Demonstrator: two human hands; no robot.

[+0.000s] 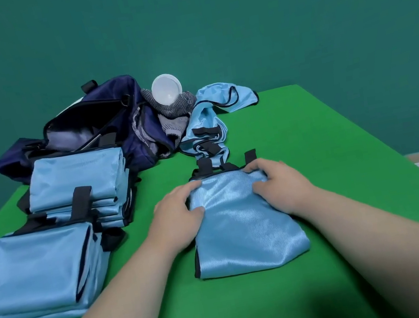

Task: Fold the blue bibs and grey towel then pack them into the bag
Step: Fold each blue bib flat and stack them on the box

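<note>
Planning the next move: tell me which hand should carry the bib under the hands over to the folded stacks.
Left. The left hand grips the bib at its left edge, and both folded stacks lie on that side; the right hand would likely have to cross over the bib.

I see two bare arms, uncovered from the bottom edge of my view right to the fingertips. The left forearm (110, 302) is smooth and runs into the left hand (177, 215). The right forearm (382, 226) and right hand (277, 183) look the same. The nails are too blurred for me to judge.
</note>
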